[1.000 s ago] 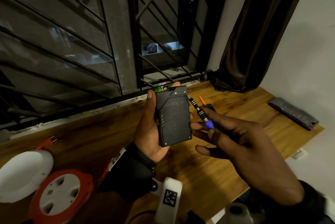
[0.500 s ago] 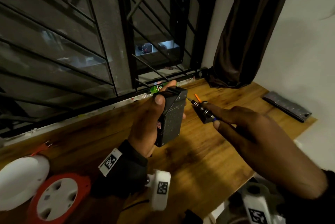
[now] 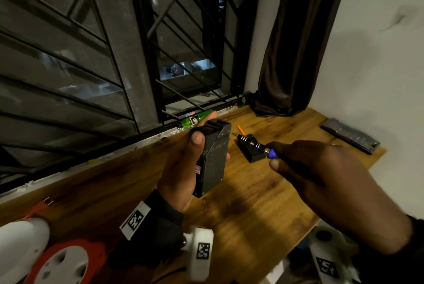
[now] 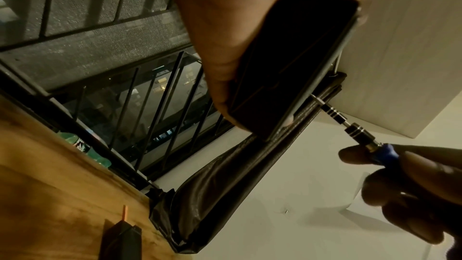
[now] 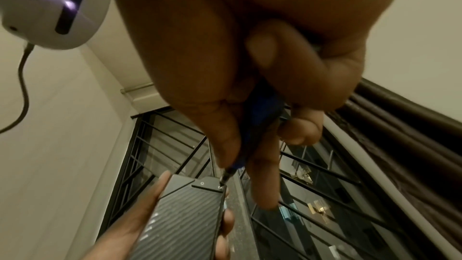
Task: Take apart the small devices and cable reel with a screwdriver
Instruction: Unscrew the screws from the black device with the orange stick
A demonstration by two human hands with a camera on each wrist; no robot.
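One black device [image 3: 212, 159] is being held above the middle of a wooden table [image 3: 252, 203], tilted upright with its ribbed face turned toward 3 o'clock. The left hand [image 3: 181, 169] is gripping it, thumb curled over the near edge and fingers wrapping the far side. One screwdriver [image 3: 257, 146], with a blue handle and a ringed black shaft, is coming in from 3 o'clock; its tip is touching a screw at the device's top corner. The right hand [image 3: 321, 180] is pinching the blue handle between thumb and curled fingers.

Just beyond the screwdriver, at 1 o'clock from the device, one small black block [image 3: 254, 156] is lying on the table, with one orange stick [image 3: 241, 129] beside it. At 12 o'clock, one green bottle [image 3: 195, 119] is lying along the window sill, partly hidden by the left fingertips. One long dark flat case [image 3: 351, 135] is resting at 2 o'clock near the wall. At 7 o'clock, well apart, one red and white cable reel [image 3: 66, 263] is sitting next to one white round object [image 3: 20, 242]. A barred window [image 3: 91, 54] is filling the far side, and one dark curtain [image 3: 298, 42] is hanging at 1 o'clock.
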